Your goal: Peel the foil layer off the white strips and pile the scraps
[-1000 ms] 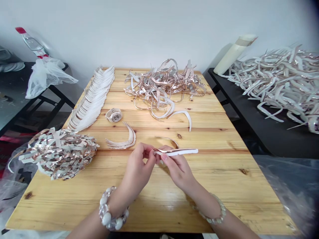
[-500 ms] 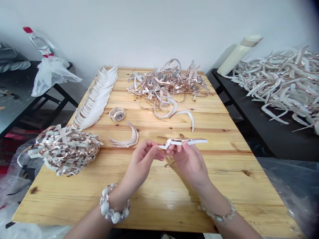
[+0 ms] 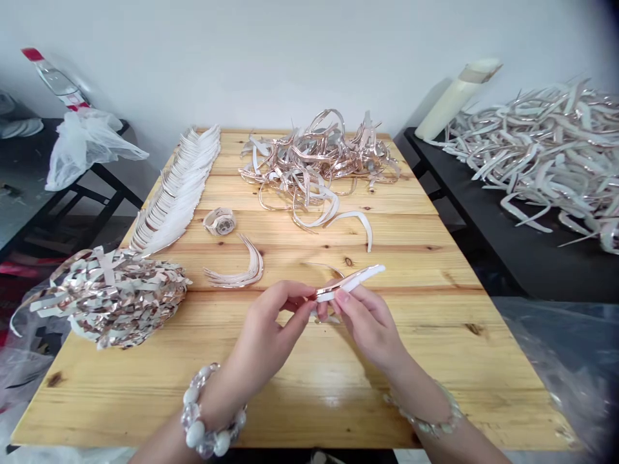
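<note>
Between both hands is a white and rose-gold strip (image 3: 360, 277), slightly above the wooden table (image 3: 300, 393). My left hand (image 3: 271, 328) pinches its left end between thumb and fingertips. My right hand (image 3: 370, 322) grips it near the middle, thumb on top, and the free end points up to the right. Under the fingers lie thin scraps, partly hidden. A small stack of curved strips (image 3: 242, 267) rests left of the hands. One lone curved strip (image 3: 360, 222) lies beyond them, near a tangled heap of shiny strips (image 3: 314, 154).
A long overlapping row of white strips (image 3: 178, 187) runs along the left side, with a wristwatch (image 3: 220, 221) beside it. At the left edge sits a bundle of metallic strips (image 3: 120, 296). A black side table (image 3: 464, 200) on the right carries a big pile of strips (image 3: 546, 154).
My hands have drawn closer together on the strip. Its right end now tilts upward, and its kinked left part is covered by the left fingers. The view has shifted slightly.
</note>
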`<state>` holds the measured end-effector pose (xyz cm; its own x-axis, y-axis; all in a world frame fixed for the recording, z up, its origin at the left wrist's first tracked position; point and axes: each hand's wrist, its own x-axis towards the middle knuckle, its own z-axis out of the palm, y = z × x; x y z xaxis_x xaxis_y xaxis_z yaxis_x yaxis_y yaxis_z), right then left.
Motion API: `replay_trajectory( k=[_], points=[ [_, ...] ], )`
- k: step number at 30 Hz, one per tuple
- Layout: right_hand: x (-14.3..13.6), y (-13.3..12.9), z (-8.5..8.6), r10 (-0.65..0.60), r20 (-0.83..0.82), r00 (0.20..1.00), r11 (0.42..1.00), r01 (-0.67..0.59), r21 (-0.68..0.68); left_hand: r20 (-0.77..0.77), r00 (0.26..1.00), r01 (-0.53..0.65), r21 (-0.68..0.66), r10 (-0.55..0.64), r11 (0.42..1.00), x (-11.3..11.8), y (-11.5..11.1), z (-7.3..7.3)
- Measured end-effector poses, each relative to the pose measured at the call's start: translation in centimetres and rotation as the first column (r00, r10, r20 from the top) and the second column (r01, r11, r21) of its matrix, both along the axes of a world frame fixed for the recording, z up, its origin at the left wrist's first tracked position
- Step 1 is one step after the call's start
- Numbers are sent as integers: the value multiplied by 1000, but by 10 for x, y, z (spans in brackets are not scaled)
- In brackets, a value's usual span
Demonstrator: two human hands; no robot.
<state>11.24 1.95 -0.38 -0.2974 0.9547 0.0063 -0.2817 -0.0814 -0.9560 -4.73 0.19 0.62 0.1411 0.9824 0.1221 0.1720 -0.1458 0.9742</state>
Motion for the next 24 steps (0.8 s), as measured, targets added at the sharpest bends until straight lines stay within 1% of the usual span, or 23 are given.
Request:
replay_trajectory(
  k=[4,8,10,13,15,17,20,24],
  points=[
    [3,1,0,10,37,999,999,-9,-35,9,1000,24,-68,-23,997,0,-1,-1],
    [3,1,-2,34,35,999,996,-31,-83,30,998,53,-124,-49,991,1,1,-1],
    [1,2,-1,33,40,999,994,-28,-108,-10,999,52,-120,-53,991,1,2,-2],
    [-4,2,-1,15,93,996,993,-4,-117,-155,988,15,-69,-26,998,3,1,-6],
    [-7,1,-1,-1,143,990,994,17,-107,-255,967,-20,-26,13,999,5,-1,-9],
    [-9,0,-3,-7,187,982,996,24,-88,-322,946,-47,5,46,999,6,-4,-12],
    [-10,-2,-5,0,243,970,1000,8,-30,-376,925,-47,27,54,999,8,-4,-14],
    [-9,-2,-5,18,306,952,997,-42,71,-409,912,-16,20,22,1000,7,-3,-12]
  ],
)
